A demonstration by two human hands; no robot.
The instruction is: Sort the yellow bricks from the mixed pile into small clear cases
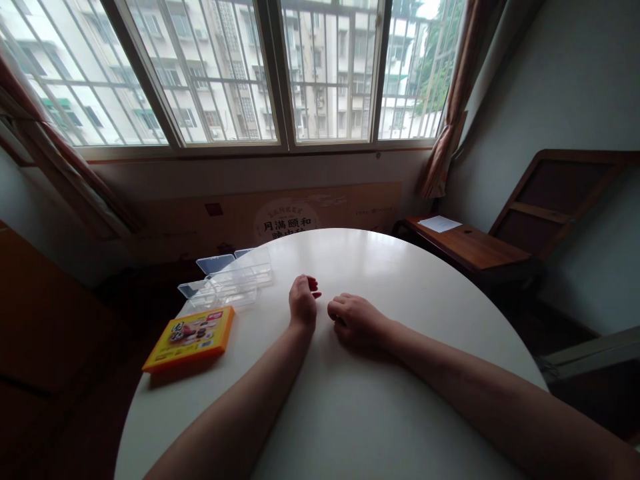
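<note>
My left hand (303, 301) rests on its edge near the middle of the white round table (390, 413). Its fingers bend loosely, with a gap between them and the thumb, and nothing shows in it. Just to the right, my right hand (357, 318) lies on the tabletop with its fingers curled in. No object shows in that hand, though the inside of the palm is hidden. A small space separates the two hands. Left of them sit an orange-yellow box (193, 337) with a printed lid and several clear plastic boxes (233, 283) with raised lids.
Behind the table are a printed board (360, 207) and barred windows (330, 80). A wooden chair (480, 243) on the right has a white sheet of paper (440, 224) on its seat. Curtains (443, 157) hang at both sides.
</note>
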